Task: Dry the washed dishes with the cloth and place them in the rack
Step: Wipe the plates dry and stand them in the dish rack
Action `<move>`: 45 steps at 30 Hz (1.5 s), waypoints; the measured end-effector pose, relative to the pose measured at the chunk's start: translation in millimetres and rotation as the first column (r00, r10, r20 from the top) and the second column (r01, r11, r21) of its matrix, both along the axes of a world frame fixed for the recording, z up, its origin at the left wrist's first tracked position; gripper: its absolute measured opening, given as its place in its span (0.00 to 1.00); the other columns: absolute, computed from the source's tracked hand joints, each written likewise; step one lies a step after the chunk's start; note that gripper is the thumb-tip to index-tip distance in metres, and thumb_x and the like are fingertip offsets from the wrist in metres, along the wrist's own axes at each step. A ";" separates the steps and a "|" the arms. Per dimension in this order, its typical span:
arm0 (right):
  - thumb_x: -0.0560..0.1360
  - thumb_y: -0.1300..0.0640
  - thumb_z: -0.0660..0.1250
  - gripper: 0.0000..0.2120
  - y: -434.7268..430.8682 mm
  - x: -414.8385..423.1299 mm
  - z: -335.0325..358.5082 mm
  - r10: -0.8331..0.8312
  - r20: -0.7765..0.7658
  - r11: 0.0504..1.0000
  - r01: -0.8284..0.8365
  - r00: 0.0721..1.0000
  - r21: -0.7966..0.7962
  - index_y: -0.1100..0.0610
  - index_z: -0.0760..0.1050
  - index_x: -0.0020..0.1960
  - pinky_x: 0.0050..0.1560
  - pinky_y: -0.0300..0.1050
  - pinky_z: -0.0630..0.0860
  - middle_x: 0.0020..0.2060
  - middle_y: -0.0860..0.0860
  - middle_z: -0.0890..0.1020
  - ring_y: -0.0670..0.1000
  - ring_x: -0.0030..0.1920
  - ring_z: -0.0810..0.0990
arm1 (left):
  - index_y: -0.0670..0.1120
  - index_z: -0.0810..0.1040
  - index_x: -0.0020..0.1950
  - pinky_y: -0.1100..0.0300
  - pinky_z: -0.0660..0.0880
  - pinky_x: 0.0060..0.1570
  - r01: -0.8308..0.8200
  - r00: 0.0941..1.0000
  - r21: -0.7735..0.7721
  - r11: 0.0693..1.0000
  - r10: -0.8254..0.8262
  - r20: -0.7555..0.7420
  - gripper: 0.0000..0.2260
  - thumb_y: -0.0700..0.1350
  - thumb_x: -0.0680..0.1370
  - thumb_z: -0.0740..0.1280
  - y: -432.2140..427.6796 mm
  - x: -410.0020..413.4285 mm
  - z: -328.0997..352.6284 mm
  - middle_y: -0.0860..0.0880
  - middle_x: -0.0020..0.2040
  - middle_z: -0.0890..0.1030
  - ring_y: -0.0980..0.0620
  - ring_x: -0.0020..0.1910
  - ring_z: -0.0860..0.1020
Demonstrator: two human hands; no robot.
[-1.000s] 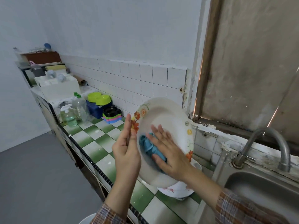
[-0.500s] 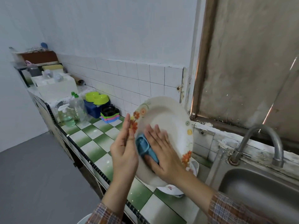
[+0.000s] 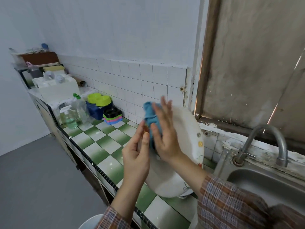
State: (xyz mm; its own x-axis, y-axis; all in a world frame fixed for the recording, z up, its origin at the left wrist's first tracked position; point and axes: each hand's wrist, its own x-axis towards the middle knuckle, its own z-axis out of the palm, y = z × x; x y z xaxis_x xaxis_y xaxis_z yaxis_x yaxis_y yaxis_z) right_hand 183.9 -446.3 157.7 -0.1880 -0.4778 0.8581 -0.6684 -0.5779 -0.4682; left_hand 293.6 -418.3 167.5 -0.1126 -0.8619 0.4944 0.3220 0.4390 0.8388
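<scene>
plate point(image 3: 186, 138) is held tilted on edge at frame centre, over the green-and-white tiled counter point(image 3: 99, 146), left of the sink point(image 3: 264, 184). its left rim is pinched between the thumb and near-straight fingers of the left hand point(image 3: 137, 157). blue cloth point(image 3: 151, 116) is pressed against the plate face by the right hand point(image 3: 165, 136): fingers straight and spread, nothing gripped. cloth top is seen past the plate's upper-left rim.

head view | looks forward-down, close | counter point(image 3: 105, 144) left | sink point(image 3: 264, 184) right
</scene>
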 end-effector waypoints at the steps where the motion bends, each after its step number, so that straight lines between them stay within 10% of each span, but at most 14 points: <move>1: 0.82 0.56 0.55 0.23 0.6 1.9 -2.3 0.016 -0.053 1.000 -0.016 0.998 0.002 0.55 0.58 0.76 0.78 0.56 0.44 0.78 0.50 0.52 0.56 0.79 0.43 | 0.54 0.74 0.62 0.71 0.72 0.58 -0.003 1.000 0.007 1.000 0.003 -0.020 0.15 0.45 0.76 0.65 -1.8 2.2 -0.4 0.67 0.55 0.80 0.65 0.61 0.76; 6: 0.81 0.49 0.53 0.23 -7.9 2.3 12.9 -0.112 0.385 0.987 0.056 0.916 0.152 0.46 0.57 0.75 0.78 0.55 0.43 0.78 0.44 0.49 0.48 0.78 0.39 | 0.55 0.73 0.64 0.71 0.71 0.58 -0.028 0.998 -0.013 1.000 0.028 0.050 0.17 0.49 0.75 0.66 -0.3 1.6 -3.9 0.70 0.54 0.78 0.67 0.61 0.75; 11: 0.81 0.51 0.54 0.23 19.2 35.4 -9.2 0.183 0.070 0.944 -0.195 0.981 0.266 0.46 0.57 0.76 0.78 0.52 0.46 0.79 0.46 0.52 0.47 0.79 0.44 | 0.42 0.76 0.66 0.65 0.77 0.56 -0.098 0.988 0.118 0.988 0.111 -0.111 0.14 0.43 0.82 0.62 -15.6 1.6 9.0 0.53 0.60 0.82 0.58 0.60 0.79; 16: 0.80 0.50 0.54 0.23 35.0 25.6 -38.7 0.256 -0.052 0.883 -0.211 0.965 0.420 0.47 0.61 0.74 0.78 0.48 0.43 0.78 0.42 0.53 0.44 0.78 0.42 | 0.52 0.76 0.63 0.64 0.77 0.57 -0.285 0.945 0.156 0.946 0.304 -0.119 0.13 0.39 0.83 0.60 -29.5 15.0 13.1 0.53 0.57 0.82 0.58 0.57 0.80; 24: 0.83 0.52 0.57 0.21 11.6 -62.1 -56.2 -0.283 0.047 0.865 0.234 0.958 0.444 0.41 0.59 0.74 0.76 0.60 0.49 0.78 0.42 0.47 0.51 0.78 0.39 | 0.53 0.75 0.64 0.66 0.74 0.59 -0.287 0.955 0.058 0.956 0.291 -0.066 0.14 0.39 0.83 0.59 -25.9 19.9 14.2 0.53 0.59 0.81 0.60 0.59 0.78; 28: 0.82 0.51 0.53 0.24 -13.0 -66.9 -12.1 -0.372 0.131 0.900 0.322 0.919 0.293 0.45 0.53 0.76 0.74 0.38 0.39 0.78 0.47 0.44 0.54 0.78 0.37 | 0.53 0.75 0.62 0.72 0.73 0.56 -0.234 0.972 -0.017 0.972 0.235 0.010 0.14 0.37 0.82 0.59 -9.4 3.2 7.3 0.54 0.58 0.81 0.64 0.57 0.78; 36: 0.83 0.50 0.51 0.26 15.7 24.7 -19.6 0.143 -0.055 0.965 -0.127 0.988 0.230 0.52 0.48 0.79 0.77 0.49 0.41 0.79 0.50 0.47 0.52 0.79 0.42 | 0.50 0.75 0.64 0.65 0.75 0.59 -0.260 0.965 -0.033 0.965 0.259 -0.035 0.14 0.38 0.82 0.60 -18.4 1.9 11.5 0.58 0.58 0.80 0.62 0.59 0.78; 40: 0.82 0.40 0.44 0.26 17.1 -14.1 -64.3 -0.085 -0.271 0.937 0.170 0.959 0.306 0.41 0.46 0.78 0.77 0.60 0.43 0.79 0.44 0.44 0.51 0.79 0.41 | 0.52 0.74 0.65 0.71 0.73 0.55 -0.341 0.940 -0.095 0.935 0.339 -0.041 0.14 0.37 0.82 0.59 -27.2 22.3 18.7 0.65 0.55 0.80 0.65 0.56 0.78; 45: 0.82 0.44 0.49 0.26 -8.5 -64.6 -40.3 -0.397 0.004 0.873 0.376 0.918 0.311 0.44 0.48 0.78 0.76 0.62 0.41 0.79 0.51 0.41 0.53 0.78 0.37 | 0.48 0.73 0.66 0.73 0.73 0.54 -0.309 0.950 -0.115 0.944 0.313 0.010 0.15 0.37 0.82 0.59 -23.6 19.4 13.7 0.55 0.58 0.80 0.67 0.55 0.78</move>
State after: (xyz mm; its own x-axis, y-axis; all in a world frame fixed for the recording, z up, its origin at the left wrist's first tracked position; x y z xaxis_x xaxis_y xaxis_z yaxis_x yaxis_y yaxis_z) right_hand 119.3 -454.9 117.3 -0.4613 -0.5858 0.6664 -0.7714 -0.1063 -0.6274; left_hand 313.0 -441.9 181.2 0.1372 -0.7962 0.5893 0.1318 0.6043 0.7858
